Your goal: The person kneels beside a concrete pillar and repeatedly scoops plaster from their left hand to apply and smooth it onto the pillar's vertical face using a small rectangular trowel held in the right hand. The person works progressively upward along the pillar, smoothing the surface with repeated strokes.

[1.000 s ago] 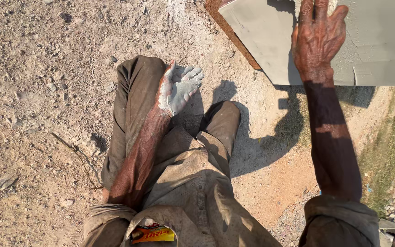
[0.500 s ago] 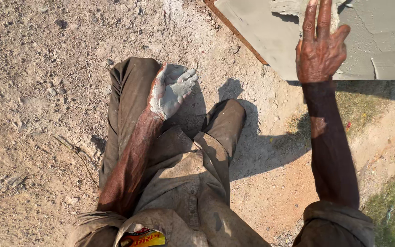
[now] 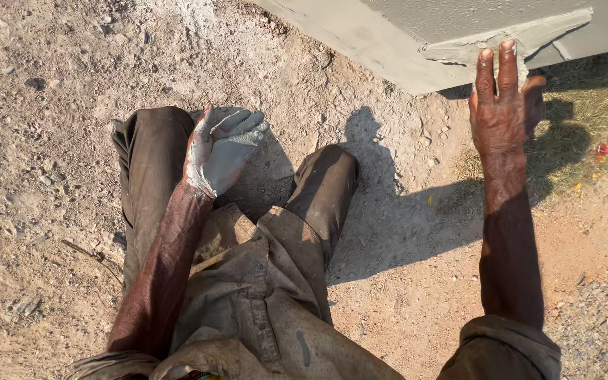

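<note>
Grey wet cement coats my left hand, palm up, fingers loosely curled and close together, holding nothing, resting by the left knee. One grey cement slab runs across the top, w/ its lower edge slanting down to the right. One ridge of fresh mortar sits on that edge. My right hand is stretched out flat, fingers straight and together, tips touching the mortar at the slab edge. Two trouser legs in dusty brown, one shirt. Bare dirt ground on the left, plenty of open room there; grass patch at right below the slab. Arm shadows fall betw. legs and slab.
</note>
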